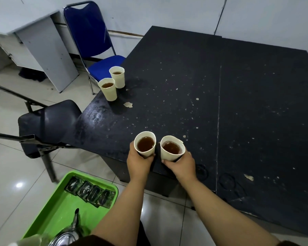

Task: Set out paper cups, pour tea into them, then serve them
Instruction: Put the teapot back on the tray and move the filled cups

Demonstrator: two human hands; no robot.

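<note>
I see four paper cups, all holding brown tea. My left hand [138, 161] is wrapped around the left cup [145, 144], fingers closed on its lower wall; the tea surface sits well below the rim. My right hand [182, 164] grips the right cup [172, 148] the same way, fingers curled around its base. That cup's rim is deformed: the far edge is flattened and creased to a point. Both held cups are at the near edge of the black table [220, 103], just beside each other, not touching. I cannot tell whether their bases rest on the surface or are lifted clear.

The far cup [117, 77] and the near-left cup [108, 89] stand upright at the table's left edge, touching or nearly so. Each is cream-coloured, tapered, and partly filled.

The table top is black, speckled with pale chips and faint ring marks.

Lower left, a green tray [48, 215] holds a row of dark sachets [91, 191]; their printing is too small to read. A metal teapot [68, 235] lies on the tray, its spout pointing up; its body is cut off by the frame edge. A pale blurred object at the bottom-left corner is not identifiable.
</note>
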